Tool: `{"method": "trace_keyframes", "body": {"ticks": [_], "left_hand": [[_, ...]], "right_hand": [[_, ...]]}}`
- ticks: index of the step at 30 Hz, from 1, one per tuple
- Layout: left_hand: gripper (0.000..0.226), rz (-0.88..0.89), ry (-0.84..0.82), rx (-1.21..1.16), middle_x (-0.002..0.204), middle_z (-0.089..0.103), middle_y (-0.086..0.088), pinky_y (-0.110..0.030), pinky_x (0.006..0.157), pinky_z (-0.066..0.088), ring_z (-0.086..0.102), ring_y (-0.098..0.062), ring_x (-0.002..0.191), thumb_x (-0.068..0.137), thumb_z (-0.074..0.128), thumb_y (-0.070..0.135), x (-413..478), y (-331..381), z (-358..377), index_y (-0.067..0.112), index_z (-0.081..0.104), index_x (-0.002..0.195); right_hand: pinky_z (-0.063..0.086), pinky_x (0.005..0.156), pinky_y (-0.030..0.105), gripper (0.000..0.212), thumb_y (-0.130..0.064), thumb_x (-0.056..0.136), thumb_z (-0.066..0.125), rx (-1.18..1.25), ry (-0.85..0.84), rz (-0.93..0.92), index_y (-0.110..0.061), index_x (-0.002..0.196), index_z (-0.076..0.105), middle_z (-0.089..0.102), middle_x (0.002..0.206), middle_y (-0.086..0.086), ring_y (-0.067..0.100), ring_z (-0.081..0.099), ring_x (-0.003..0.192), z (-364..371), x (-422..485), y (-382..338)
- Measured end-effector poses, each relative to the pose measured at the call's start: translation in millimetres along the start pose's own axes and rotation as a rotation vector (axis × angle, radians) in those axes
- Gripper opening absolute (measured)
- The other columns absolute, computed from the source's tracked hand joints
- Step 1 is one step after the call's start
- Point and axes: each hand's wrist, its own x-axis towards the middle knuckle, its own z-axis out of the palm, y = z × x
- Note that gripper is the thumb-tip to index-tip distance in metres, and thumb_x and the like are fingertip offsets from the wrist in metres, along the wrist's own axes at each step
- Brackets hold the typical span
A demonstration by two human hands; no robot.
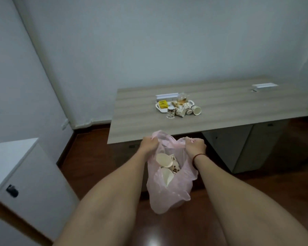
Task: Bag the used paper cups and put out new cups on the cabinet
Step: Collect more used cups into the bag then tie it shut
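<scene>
A thin pink plastic bag (169,196) hangs in front of me above the floor, its mouth held wide. My left hand (149,143) grips the left handle and my right hand (196,145) grips the right handle. Inside the bag lie several used paper cups (164,160), white inside with brown dots outside. On the wooden table (220,107) beyond, several more dotted paper cups (183,110) stand or lie tipped beside a white tray (159,108). The tray carries a yellow box (163,103) and a glass teapot (182,98).
A white cabinet (16,174) with a black handle stands at the lower left. White drawer units (242,148) sit under the table. Two white cable covers (264,86) are set into the tabletop. Dark wooden floor (96,166) lies between me and the table.
</scene>
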Motion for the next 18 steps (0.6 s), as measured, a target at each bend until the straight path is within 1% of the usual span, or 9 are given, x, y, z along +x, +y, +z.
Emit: {"method": "trace_keyframes", "body": {"ticks": [2,5,7,9,11,12,13,15,18], "left_hand": [[0.042,-0.005,-0.024,0.018,0.121,0.063,-0.027,-0.033,0.078,0.048,0.061,-0.036,0.113,0.095,0.042,0.02,26.6,11.7,21.3,-0.008,0.061,0.119],[0.043,0.025,-0.073,0.051,0.122,0.062,-0.026,-0.036,0.082,0.049,0.061,-0.036,0.113,0.095,0.041,0.02,69.1,33.9,53.5,-0.009,0.06,0.121],[0.042,0.059,-0.116,0.072,0.121,0.062,-0.027,-0.036,0.083,0.049,0.061,-0.036,0.112,0.095,0.04,0.02,98.5,55.5,79.9,-0.008,0.06,0.12],[0.042,0.093,-0.153,0.072,0.122,0.062,-0.026,-0.037,0.084,0.05,0.061,-0.036,0.112,0.095,0.04,0.02,130.1,84.5,106.7,-0.007,0.06,0.12],[0.042,0.144,-0.185,0.067,0.122,0.061,-0.024,-0.035,0.083,0.049,0.06,-0.035,0.113,0.096,0.038,0.02,162.6,118.7,136.1,-0.006,0.059,0.122],[0.042,0.175,-0.199,0.053,0.123,0.061,-0.023,-0.032,0.08,0.046,0.059,-0.035,0.113,0.097,0.037,0.02,179.3,136.5,151.7,-0.006,0.057,0.123],[0.041,0.198,-0.215,0.043,0.123,0.06,-0.023,-0.03,0.079,0.044,0.059,-0.035,0.113,0.098,0.037,0.02,196.8,154.2,165.6,-0.006,0.056,0.124],[0.041,0.231,-0.255,0.042,0.121,0.062,-0.022,-0.03,0.077,0.045,0.06,-0.034,0.111,0.098,0.037,0.022,230.2,192.3,190.4,-0.004,0.058,0.122],[0.042,0.299,-0.298,-0.002,0.119,0.063,-0.025,-0.027,0.071,0.042,0.062,-0.035,0.11,0.097,0.039,0.022,278.4,253.9,220.3,-0.008,0.06,0.119]], "right_hand": [[0.039,0.073,0.023,0.033,-0.024,0.093,0.052,-0.01,0.032,0.0,0.001,0.106,0.07,0.069,0.109,0.019,0.03,0.065,0.101,-4.6,33.6,-2.8],[0.038,0.072,0.023,0.031,-0.02,0.093,0.051,-0.01,0.086,-0.011,0.004,0.101,0.07,0.07,0.104,0.02,0.028,0.062,0.086,-16.0,85.7,-12.0],[0.038,0.071,0.025,0.031,-0.018,0.092,0.052,0.004,0.143,-0.006,0.007,0.097,0.069,0.069,0.1,0.022,0.03,0.063,0.086,-28.8,125.3,-18.3],[0.038,0.071,0.026,0.029,-0.015,0.091,0.052,0.02,0.186,-0.011,0.008,0.087,0.068,0.066,0.087,0.02,0.025,0.059,0.082,-44.0,167.8,-29.4],[0.037,0.07,0.028,0.026,-0.012,0.091,0.051,0.036,0.218,-0.021,0.002,0.073,0.064,0.058,0.074,0.015,0.021,0.052,0.08,-60.5,207.9,-45.7],[0.038,0.071,0.028,0.023,-0.012,0.091,0.051,0.052,0.228,-0.02,0.001,0.077,0.064,0.058,0.077,0.016,0.022,0.054,0.082,-67.6,227.7,-53.7],[0.041,0.073,0.029,0.022,-0.012,0.091,0.052,0.071,0.246,-0.016,0.004,0.088,0.066,0.062,0.087,0.019,0.026,0.059,0.087,-72.5,247.4,-60.6],[0.042,0.076,0.028,0.028,-0.013,0.09,0.053,0.097,0.295,0.01,0.007,0.105,0.065,0.065,0.107,0.024,0.033,0.064,0.102,-82.5,287.5,-78.6],[0.045,0.077,0.029,0.026,-0.015,0.09,0.054,0.119,0.335,-0.014,0.004,0.102,0.066,0.065,0.107,0.021,0.031,0.064,0.1,-97.7,347.4,-112.5]]}}
